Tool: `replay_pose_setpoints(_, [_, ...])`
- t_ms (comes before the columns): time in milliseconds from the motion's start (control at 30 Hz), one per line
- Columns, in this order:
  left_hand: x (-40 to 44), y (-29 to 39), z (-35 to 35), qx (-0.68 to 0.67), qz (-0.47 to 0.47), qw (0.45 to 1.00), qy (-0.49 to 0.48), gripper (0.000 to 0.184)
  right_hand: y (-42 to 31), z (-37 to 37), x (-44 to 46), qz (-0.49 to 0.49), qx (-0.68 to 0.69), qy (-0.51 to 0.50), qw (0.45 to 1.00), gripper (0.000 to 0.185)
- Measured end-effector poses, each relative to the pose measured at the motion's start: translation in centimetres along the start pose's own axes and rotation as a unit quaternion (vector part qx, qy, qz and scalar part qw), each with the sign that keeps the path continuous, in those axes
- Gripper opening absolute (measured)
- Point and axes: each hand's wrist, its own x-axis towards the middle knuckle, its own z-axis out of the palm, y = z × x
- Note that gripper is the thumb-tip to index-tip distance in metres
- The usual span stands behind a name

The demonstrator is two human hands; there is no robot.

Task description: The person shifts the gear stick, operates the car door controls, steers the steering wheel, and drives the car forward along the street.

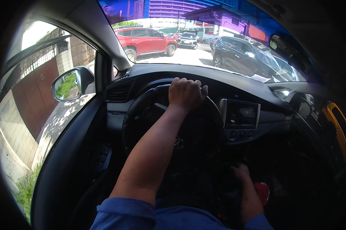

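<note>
My left hand (186,94) is wrapped over the top of the black steering wheel (129,126), knuckles up, with the forearm crossing in front of the wheel's hub. Low to the right, in deep shadow, my right hand (241,171) is closed at the place of the gear lever, whose shape is mostly hidden by the hand and the dark. Something red (262,193) shows behind my right forearm; its kind is unclear.
A screen (242,114) sits mid-dashboard. Through the windscreen, a red SUV (146,41) stands at left, a dark car (188,40) farther off, and a black SUV (242,55) at right. A side mirror (67,85) and a wall (18,130) are on the left.
</note>
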Motion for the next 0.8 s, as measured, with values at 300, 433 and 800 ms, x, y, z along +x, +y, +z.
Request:
replay_pose_setpoints(300, [-0.01,0.03,-0.12,0.000,0.003,1.000,0.001,0.035,-0.44,-0.24,-0.50,-0.011,0.005,0.011,1.000,0.053])
replay_pose_setpoints(433, [-0.02,-0.04,0.15,-0.003,0.005,1.000,0.005,0.035,-0.08,0.04,-0.19,-0.009,0.010,0.014,1.000,0.053])
replay_pose_setpoints(800, [0.03,0.06,-0.40,-0.009,0.002,1.000,-0.015,0.034,-0.11,-0.05,-0.18,0.000,0.005,0.006,1.000,0.052])
